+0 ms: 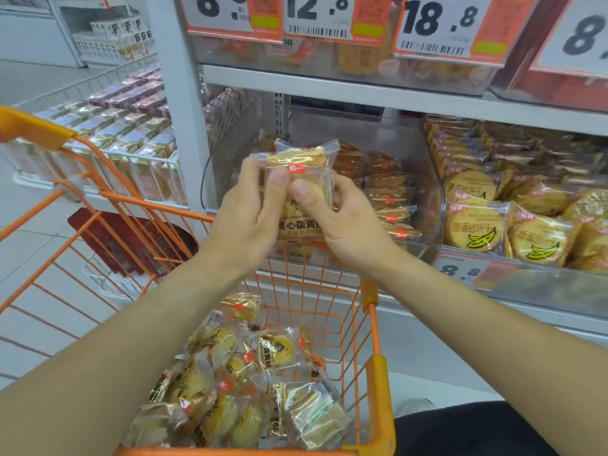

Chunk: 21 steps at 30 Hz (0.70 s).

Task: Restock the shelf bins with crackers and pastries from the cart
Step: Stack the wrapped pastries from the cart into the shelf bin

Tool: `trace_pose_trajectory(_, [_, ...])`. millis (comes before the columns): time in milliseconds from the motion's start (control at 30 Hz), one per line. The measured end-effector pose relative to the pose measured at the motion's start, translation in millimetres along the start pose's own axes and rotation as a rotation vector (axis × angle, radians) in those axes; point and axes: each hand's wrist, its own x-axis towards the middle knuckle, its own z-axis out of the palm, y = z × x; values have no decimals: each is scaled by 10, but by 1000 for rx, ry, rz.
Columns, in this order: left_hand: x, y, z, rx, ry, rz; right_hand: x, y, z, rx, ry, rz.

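Observation:
Both my hands hold a small stack of wrapped egg-yolk pastries [302, 159] upright above the orange cart [378, 373]. My left hand [250, 212] grips the stack from the left, thumb on the front wrapper. My right hand [339, 215] grips it from the right, thumb pressed beside the left one. Just behind the stack is the clear shelf bin [434, 192] with more of the same gold-wrapped pastries [388, 199] piled at its right side. Several loose pastry packs [250, 383] lie in the cart basket below my forearms.
A neighbouring bin to the right holds round banana crackers [477, 228]. Price tags [441, 24] hang from the shelf above. The white shelf upright [184, 103] stands left of the bin; a wire rack of boxed goods [125, 126] is further left. A dark-clothed leg [477, 429] is beside the cart.

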Motion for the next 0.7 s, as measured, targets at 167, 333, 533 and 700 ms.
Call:
trace_pose_trajectory(167, [169,-292,-90,370,-60,0,269,14,-123,-38,156,29])
trace_pose_trajectory(333, [122,-509,-33,928,-423,-142,996,49,-138,-249,104,111])
trace_pose_trajectory(533, [116,-530,0,985,-411,-116,1729,229,192,-432,153,4])
trace_pose_trajectory(700, [119,-542,4,1001,-432,-116,2133,333,448,-476,266,-85])
